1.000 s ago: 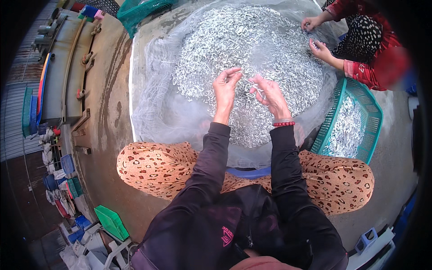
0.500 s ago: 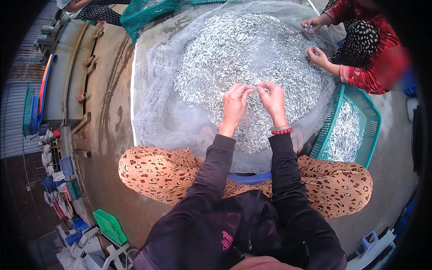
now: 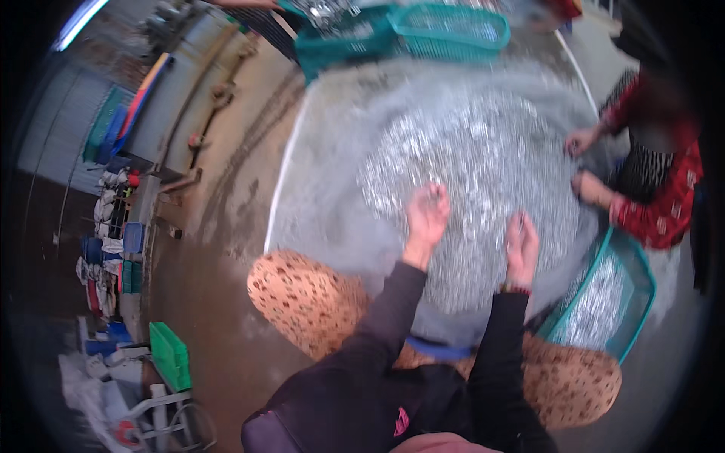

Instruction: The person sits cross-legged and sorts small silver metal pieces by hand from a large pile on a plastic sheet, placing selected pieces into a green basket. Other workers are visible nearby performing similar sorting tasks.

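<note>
Over the silvery heap (image 3: 483,170), left hand (image 3: 428,214): fingers curled; any grip unclear.
Right hand (image 3: 522,249), same heap: fingers bent, grip unclear.
Teal basket (image 3: 642,291): silvery pieces (image 3: 599,306) inside.

Pale sheet wall (image 3: 51,136) was seen left of the long tank (image 3: 177,98), a bright strip of light (image 3: 79,25) was spotted up past it, and kinda stained concrete floor (image 3: 215,302) was spread out to its right.

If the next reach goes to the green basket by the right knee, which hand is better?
Probably the right hand: it's nearer the green basket. The left hand is farther away over the silvery pile, with the right in between. Blur hides whether either holds anything.
</note>
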A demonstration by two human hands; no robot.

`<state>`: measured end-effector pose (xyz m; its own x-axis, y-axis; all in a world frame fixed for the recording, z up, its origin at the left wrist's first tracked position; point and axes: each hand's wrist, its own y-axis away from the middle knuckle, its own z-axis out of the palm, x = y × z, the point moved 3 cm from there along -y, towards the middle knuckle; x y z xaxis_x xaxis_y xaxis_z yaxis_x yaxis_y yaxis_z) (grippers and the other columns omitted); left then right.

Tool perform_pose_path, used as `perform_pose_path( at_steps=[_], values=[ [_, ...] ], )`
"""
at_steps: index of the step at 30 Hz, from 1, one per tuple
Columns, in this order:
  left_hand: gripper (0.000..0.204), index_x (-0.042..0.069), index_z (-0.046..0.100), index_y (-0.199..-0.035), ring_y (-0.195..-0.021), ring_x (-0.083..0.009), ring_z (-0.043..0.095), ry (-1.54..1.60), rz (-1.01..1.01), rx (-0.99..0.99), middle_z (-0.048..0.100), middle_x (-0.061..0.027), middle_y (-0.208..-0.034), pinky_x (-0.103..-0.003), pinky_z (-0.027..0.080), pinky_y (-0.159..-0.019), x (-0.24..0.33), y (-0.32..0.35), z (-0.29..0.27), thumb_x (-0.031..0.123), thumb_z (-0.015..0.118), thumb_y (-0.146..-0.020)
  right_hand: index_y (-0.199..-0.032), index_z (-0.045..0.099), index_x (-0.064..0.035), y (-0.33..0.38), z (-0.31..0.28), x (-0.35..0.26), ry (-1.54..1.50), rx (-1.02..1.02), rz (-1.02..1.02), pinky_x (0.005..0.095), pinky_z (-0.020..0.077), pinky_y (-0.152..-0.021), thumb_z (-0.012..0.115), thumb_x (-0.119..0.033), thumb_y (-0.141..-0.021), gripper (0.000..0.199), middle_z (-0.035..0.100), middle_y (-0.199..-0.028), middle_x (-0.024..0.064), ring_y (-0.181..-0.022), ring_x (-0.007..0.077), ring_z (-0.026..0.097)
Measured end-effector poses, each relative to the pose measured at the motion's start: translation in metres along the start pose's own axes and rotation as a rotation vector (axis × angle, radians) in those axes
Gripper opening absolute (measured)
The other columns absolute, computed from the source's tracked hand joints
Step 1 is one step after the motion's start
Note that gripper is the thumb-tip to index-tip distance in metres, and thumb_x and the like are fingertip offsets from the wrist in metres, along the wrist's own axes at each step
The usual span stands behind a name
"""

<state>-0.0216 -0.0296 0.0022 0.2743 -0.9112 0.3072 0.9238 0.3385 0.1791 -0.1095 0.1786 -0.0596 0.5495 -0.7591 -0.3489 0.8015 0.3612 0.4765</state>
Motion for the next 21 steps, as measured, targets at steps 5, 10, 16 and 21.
perform_pose_path(
  at_steps=[5, 10, 16, 21],
  values=[
    [0.015, 0.003, 0.054, -0.087, -0.069, -0.0177, 0.052, 0.121, -0.125, 0.110, 0.055, -0.0094, -0.088, -0.023, 0.044, -0.051, -0.012, -0.004, -0.046, 0.014, 0.056, -0.077, -0.098, 0.052, -0.0017, -0.005, -0.019, -0.007, -0.368, -0.396, 0.206, 0.0401, 0.0428, -0.088, 0.051, -0.010, -0.090, 0.012, 0.056, -0.095, 0.0077, -0.093, 0.0224, 0.052],
    [0.017, 0.003, 0.059, -0.087, -0.057, -0.0146, 0.048, -0.795, -0.218, 0.289, 0.056, -0.0063, -0.074, -0.022, 0.038, -0.047, -0.025, -0.018, -0.089, 0.016, 0.062, -0.076, -0.106, 0.050, -0.0023, -0.015, -0.035, -0.004, -0.459, 0.055, 0.045, 0.0484, 0.0358, -0.100, 0.048, -0.006, -0.091, 0.016, 0.056, -0.109, 0.0108, -0.103, 0.0268, 0.052],
    [0.033, 0.004, 0.066, -0.095, -0.086, -0.0338, 0.063, -2.228, 0.000, 0.160, 0.065, -0.0187, -0.085, -0.042, 0.049, -0.074, -0.077, -0.024, -0.131, 0.025, 0.069, -0.070, -0.130, 0.041, -0.0008, -0.006, -0.034, -0.002, -0.528, -0.118, 0.077, 0.0428, 0.0330, -0.104, 0.044, 0.003, -0.090, 0.040, 0.048, -0.129, 0.0121, -0.119, 0.0233, 0.044],
    [0.020, 0.005, 0.060, -0.082, -0.070, -0.0294, 0.060, -2.045, 0.129, 0.029, 0.062, -0.0130, -0.079, -0.041, 0.047, -0.062, -0.072, -0.029, -0.105, 0.018, 0.070, -0.072, -0.134, 0.034, -0.0017, -0.010, -0.023, 0.004, -0.673, -0.208, 0.118, 0.0446, 0.0308, -0.105, 0.036, 0.001, -0.092, 0.042, 0.041, -0.136, 0.0154, -0.124, 0.0255, 0.041]
  ],
)
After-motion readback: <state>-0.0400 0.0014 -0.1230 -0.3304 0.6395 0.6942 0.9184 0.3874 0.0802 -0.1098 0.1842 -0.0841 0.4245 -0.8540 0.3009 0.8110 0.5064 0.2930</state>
